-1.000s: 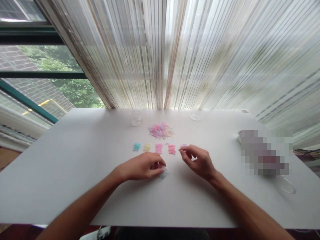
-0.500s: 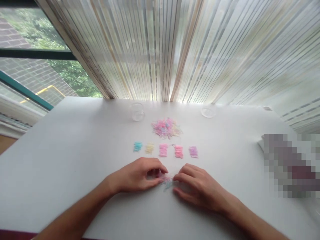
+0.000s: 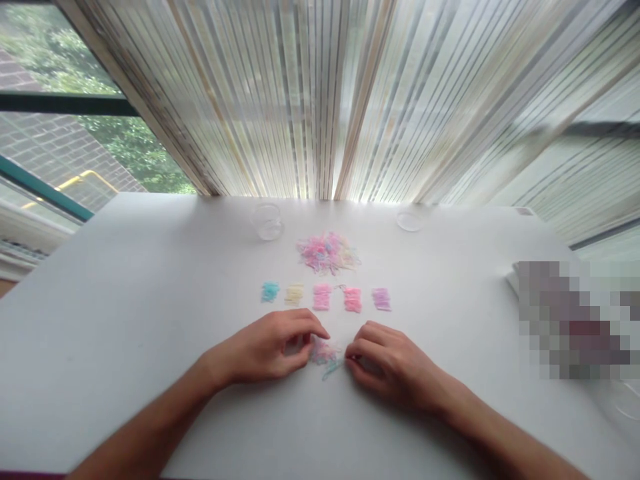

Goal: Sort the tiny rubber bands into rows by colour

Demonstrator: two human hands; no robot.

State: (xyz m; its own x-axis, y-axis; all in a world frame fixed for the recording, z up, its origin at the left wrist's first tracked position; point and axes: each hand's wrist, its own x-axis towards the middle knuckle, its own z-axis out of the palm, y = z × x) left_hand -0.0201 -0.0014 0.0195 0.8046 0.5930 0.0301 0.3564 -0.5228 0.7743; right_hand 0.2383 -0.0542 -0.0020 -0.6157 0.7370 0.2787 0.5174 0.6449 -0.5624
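A small heap of pastel plastic safety pins [image 3: 324, 352] lies on the white table between my hands. My left hand [image 3: 277, 347] curves around its left side, thumb and forefinger apart, fingertips at the heap. On the right, the thumb and forefinger of my right hand [image 3: 387, 363] are pinched together at the end of a teal plastic safety pin [image 3: 331, 369]. Beyond my hands runs a row of sorted stacks: teal [image 3: 270, 291], yellow [image 3: 294, 294], light pink [image 3: 321, 297], deeper pink [image 3: 353, 299] and purple [image 3: 381, 299].
Behind the row sits a larger mixed pile [image 3: 327, 253] of pins. A clear round container [image 3: 269, 223] stands back left, and a clear lid [image 3: 409, 221] lies back right. A blurred-out object [image 3: 570, 320] is on the right side. Striped curtains [image 3: 320, 100] hang at the table's far edge.
My right hand has come from the purple stack back toward me to the small heap, and its fingers have closed. The left hand stays beside the heap. The view has shifted.
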